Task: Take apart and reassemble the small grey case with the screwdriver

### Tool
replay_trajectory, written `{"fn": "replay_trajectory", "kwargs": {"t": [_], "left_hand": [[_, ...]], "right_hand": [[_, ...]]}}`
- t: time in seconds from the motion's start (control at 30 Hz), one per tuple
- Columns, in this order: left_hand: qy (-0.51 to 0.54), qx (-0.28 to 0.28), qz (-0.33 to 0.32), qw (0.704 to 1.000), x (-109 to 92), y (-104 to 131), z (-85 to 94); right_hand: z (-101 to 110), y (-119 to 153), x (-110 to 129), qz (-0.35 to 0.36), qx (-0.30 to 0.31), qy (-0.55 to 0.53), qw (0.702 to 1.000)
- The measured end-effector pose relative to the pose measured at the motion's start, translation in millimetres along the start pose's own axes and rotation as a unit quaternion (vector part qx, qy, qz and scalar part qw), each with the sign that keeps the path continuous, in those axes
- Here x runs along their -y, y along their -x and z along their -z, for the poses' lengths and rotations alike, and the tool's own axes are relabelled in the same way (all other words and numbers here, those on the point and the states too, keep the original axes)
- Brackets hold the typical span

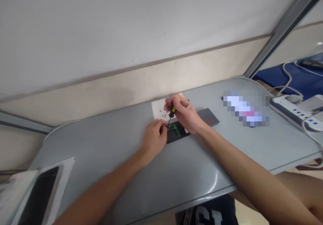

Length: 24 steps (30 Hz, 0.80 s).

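Note:
My right hand [185, 112] grips a screwdriver [172, 112] with a yellow and black handle, its shaft slanting down to the left. The tip reaches a green circuit board [177, 130] inside a flat black casing [174, 138]. My left hand [155, 136] is closed at the casing's left end, fingertips beside the screwdriver tip; those fingers partly hide what they pinch. Behind both hands lies a white sheet [156, 108] with several small dark screws [163, 115] on it. A dark grey flat panel [210, 115] lies to the right, partly behind my right hand.
The grey table [108, 144] ends at a wall behind. To the right are a pixelated phone-like object [244, 109] and a white power strip [297, 112] with cables. A black phone [40, 194] lies on white paper at the front left.

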<state>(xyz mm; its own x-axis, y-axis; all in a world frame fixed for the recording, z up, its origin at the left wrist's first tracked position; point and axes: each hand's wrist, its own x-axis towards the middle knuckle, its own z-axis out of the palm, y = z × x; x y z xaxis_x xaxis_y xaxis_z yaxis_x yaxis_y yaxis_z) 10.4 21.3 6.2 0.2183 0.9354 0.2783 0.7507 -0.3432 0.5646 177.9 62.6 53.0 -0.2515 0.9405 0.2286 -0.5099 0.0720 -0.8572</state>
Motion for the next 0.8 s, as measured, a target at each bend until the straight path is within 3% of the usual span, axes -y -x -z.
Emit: {"fn": "replay_trajectory", "kwargs": {"t": [0.2, 0.4, 0.53, 0.67, 0.8], "left_hand": [[-0.007, 0.000, 0.002, 1.000, 2.4, -0.6, -1.3], [-0.001, 0.002, 0.006, 1.000, 1.2, -1.1, -0.2], [0.001, 0.004, -0.005, 1.000, 1.9, -0.5, 0.2], [-0.004, 0.005, 0.002, 1.000, 3.1, 0.1, -0.2], [-0.004, 0.002, 0.008, 1.000, 1.8, -0.1, 0.1]], "right_hand": [[4.3, -1.0, -3.0, 0.024, -0.040, 0.069, 0.997], [1.9, -3.4, -2.6, 0.010, -0.024, -0.020, 0.999], [6.9, -0.9, -0.7, -0.015, -0.004, -0.015, 1.000], [8.4, -2.0, -1.8, 0.005, -0.037, 0.034, 0.999], [5.4, -4.7, -0.9, 0.011, -0.017, -0.024, 1.000]]}}
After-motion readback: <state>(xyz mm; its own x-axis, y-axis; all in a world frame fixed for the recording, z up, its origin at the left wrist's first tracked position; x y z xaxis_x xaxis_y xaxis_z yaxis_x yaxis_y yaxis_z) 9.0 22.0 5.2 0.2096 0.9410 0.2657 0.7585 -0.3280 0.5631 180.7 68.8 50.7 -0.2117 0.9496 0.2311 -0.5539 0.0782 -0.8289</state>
